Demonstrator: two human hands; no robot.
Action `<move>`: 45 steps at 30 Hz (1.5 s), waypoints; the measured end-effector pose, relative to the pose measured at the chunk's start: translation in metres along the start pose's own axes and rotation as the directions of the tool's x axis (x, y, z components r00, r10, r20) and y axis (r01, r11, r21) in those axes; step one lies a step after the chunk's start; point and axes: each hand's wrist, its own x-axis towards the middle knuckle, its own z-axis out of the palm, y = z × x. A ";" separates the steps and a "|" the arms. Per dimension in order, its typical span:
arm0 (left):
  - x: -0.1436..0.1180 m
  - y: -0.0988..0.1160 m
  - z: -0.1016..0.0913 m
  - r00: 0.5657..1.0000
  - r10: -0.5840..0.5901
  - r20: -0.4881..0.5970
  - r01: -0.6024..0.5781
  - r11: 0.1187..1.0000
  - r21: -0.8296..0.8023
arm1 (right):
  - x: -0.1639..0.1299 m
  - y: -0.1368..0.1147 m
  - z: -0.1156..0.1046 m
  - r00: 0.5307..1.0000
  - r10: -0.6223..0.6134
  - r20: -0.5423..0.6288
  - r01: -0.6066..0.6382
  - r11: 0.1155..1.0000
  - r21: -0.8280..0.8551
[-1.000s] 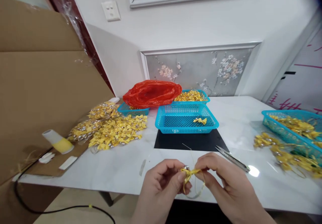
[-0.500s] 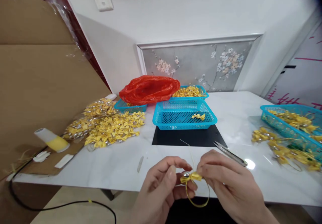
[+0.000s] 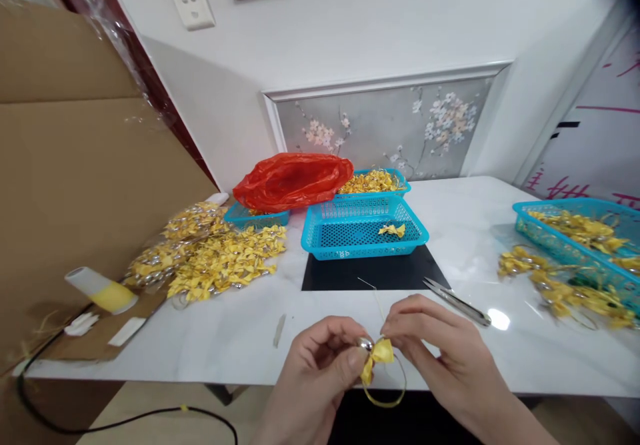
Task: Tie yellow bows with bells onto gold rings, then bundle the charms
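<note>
Hands meet at six o'clock, over the near edge of the white marble table (image 3: 240,328). Left hand (image 3: 320,375) and right hand (image 3: 440,358) both pinch a small yellow ribbon bow (image 3: 380,354) between thumb and fingertips; a silver bell (image 3: 365,344) sits at its left end and a ribbon loop (image 3: 387,398) hangs below. Just beyond the right hand, at about one o'clock from it, lie thread snips (image 3: 457,302). At twelve o'clock stands a blue mesh basket (image 3: 325,232) with one bow inside, on a black mat (image 3: 375,275). A heap of finished bows (image 3: 220,262) lies at ten o'clock, a red plastic bag (image 3: 293,182) at eleven.
</note>
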 end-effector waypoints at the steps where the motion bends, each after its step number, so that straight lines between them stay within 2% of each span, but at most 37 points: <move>1: 0.000 0.000 0.001 1.000 -0.019 -0.019 0.018 1.000 -0.019 | 0.000 0.001 0.000 1.000 0.007 -0.001 -0.007 1.000 -0.019; 2: -0.001 0.000 0.002 0.998 -0.046 -0.046 0.044 0.998 -0.046 | 0.000 0.004 -0.001 1.000 0.024 -0.009 -0.025 0.998 -0.062; 4: -0.002 0.001 0.005 0.988 -0.113 -0.107 0.100 0.988 -0.114 | -0.002 0.016 -0.007 0.992 0.121 -0.033 -0.126 0.952 -0.278; 5: -0.003 0.002 0.006 0.981 -0.145 -0.131 0.126 0.981 -0.145 | -0.005 0.024 -0.013 0.980 0.191 -0.056 -0.197 0.889 -0.414; 7: -0.004 0.005 0.007 0.970 -0.195 -0.145 0.164 0.966 -0.198 | -0.013 0.046 -0.027 0.936 0.332 -0.118 -0.326 0.691 -0.645; 10: -0.006 0.009 0.007 0.970 -0.223 -0.093 0.194 0.949 -0.248 | -0.030 0.077 -0.049 0.886 0.421 -0.194 -0.414 0.531 -0.739; 13: -0.007 0.009 0.006 0.971 -0.232 -0.052 0.210 0.941 -0.266 | -0.045 0.096 -0.062 0.861 0.459 -0.221 -0.446 0.470 -0.762; 16: -0.006 0.004 0.004 0.978 -0.203 -0.045 0.186 0.951 -0.248 | -0.049 0.095 -0.064 0.870 0.449 -0.203 -0.436 0.510 -0.742; 18: -0.005 0.000 0.002 0.986 -0.153 -0.061 0.137 0.967 -0.214 | -0.047 0.083 -0.059 0.896 0.409 -0.170 -0.399 0.580 -0.710; 20: -0.004 -0.004 0.000 0.993 -0.101 -0.064 0.089 0.981 -0.175 | -0.043 0.062 -0.050 0.931 0.333 -0.146 -0.346 0.687 -0.639; 21: -0.004 -0.005 0.000 0.996 -0.078 -0.053 0.069 0.985 -0.159 | -0.041 0.050 -0.043 0.948 0.283 -0.142 -0.311 0.745 -0.590; 23: -0.004 -0.006 0.001 0.999 -0.042 -0.022 0.038 0.989 -0.142 | -0.039 0.025 -0.028 0.979 0.185 -0.088 -0.205 0.904 -0.376; 25: -0.005 -0.007 0.002 1.000 0.004 -0.005 -0.005 0.990 -0.139 | -0.038 0.005 -0.012 0.990 0.139 -0.012 -0.139 0.971 -0.194; 29: -0.007 -0.008 0.003 0.998 0.061 -0.006 -0.061 0.992 -0.110 | -0.038 -0.009 0.008 0.978 0.198 0.067 -0.197 0.980 -0.022; 37: -0.009 -0.007 0.002 0.997 0.072 0.030 -0.067 0.989 -0.135 | -0.028 -0.009 0.017 0.982 0.189 -0.005 -0.189 0.982 0.011; 45: -0.007 -0.009 0.003 0.996 0.071 0.053 -0.062 0.986 -0.156 | -0.025 -0.008 0.019 0.990 0.139 0.017 -0.140 0.989 0.039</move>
